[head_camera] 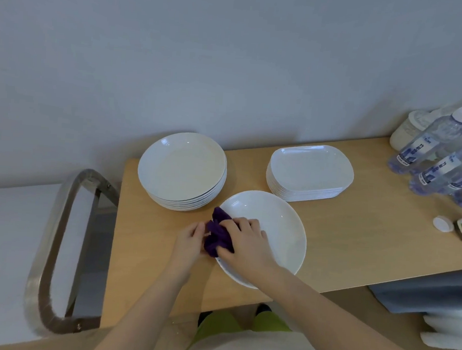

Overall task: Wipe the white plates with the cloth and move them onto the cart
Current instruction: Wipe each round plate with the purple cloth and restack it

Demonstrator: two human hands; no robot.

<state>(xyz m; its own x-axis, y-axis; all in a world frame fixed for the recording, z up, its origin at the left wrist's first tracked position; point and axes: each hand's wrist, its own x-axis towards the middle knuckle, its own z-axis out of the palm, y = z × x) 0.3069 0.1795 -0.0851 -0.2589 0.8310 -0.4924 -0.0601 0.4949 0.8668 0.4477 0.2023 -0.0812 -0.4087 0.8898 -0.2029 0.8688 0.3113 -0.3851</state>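
A single round white plate (278, 227) lies on the wooden table (356, 238) in front of me. My right hand (247, 240) grips a crumpled purple cloth (217, 235) at the plate's left rim. My left hand (189, 241) sits just left of the cloth at the plate's left edge, fingers touching the cloth; its grip on the rim is hidden. Behind stand a stack of round white plates (182, 168) and a stack of rounded rectangular white plates (310, 171).
A metal cart handle (63, 245) stands at the table's left end, over a white surface. Several water bottles (439, 151), a white jar (408, 129), a loose white cap (443, 224) and a small packet crowd the table's right end. A wall backs the table.
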